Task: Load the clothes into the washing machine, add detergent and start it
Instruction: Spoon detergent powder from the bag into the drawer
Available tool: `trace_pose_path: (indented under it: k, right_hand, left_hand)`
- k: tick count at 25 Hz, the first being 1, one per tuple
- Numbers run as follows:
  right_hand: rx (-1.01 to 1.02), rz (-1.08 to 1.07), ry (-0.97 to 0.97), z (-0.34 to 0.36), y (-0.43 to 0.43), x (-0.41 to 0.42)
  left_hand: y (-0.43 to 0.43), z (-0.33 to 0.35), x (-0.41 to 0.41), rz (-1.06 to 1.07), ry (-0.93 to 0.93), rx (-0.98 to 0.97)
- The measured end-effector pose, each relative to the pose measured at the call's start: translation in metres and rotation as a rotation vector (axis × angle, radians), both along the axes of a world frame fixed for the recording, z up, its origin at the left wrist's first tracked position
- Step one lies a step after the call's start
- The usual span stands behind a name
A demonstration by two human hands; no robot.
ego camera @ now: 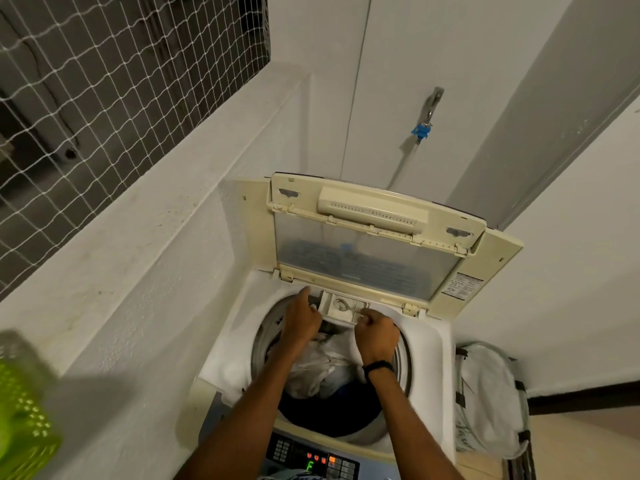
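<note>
The top-loading washing machine (pixel 429 341) stands with its lid (pixel 363 244) raised against the back wall. White and dark clothes (pixel 322 372) lie inside the drum. At the back rim of the opening the detergent drawer (pixel 341 306) is pulled out, with white residue in it. My left hand (pixel 299 320) grips the drawer's left side with curled fingers, thumb pointing up. My right hand (pixel 375 332), a black band on its wrist, pinches the drawer's front right edge. The control panel (pixel 311 459) at the front is lit, showing a green F.
A white mesh laundry hamper (pixel 485 393) stands to the right of the machine. A blurred green perforated basket (pixel 20 410) is at the left edge. A tap with a blue connector (pixel 422 128) and hose is on the wall behind. A netted window sits above the left ledge.
</note>
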State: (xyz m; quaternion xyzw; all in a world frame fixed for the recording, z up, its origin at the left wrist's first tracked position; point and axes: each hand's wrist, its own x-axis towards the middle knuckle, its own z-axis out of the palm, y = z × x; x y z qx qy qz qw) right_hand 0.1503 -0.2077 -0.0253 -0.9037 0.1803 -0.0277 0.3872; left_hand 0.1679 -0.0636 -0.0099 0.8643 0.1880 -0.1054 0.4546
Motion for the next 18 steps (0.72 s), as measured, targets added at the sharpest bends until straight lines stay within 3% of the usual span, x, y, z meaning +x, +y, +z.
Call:
trace_pose_path:
  k: [4, 7, 10, 18]
  right_hand:
    - [0.580, -0.128, 0.037, 0.027, 0.012, 0.006]
    - [0.883, -0.152, 0.073, 0.058, 0.026, 0.006]
    - [0.976, 0.015, 0.092, 0.088, 0.042, -0.004]
    - [1.184, 0.198, 0.240, 0.160, 0.101, -0.037]
  left_hand:
    - [0.020, 0.031, 0.000, 0.095, -0.184, 0.032]
    - [0.038, 0.064, -0.008, 0.181, -0.337, 0.026]
    - [0.058, 0.100, -0.025, 0.281, -0.472, 0.009]
    - [0.119, 0.183, -0.107, 0.454, -0.742, -0.002]
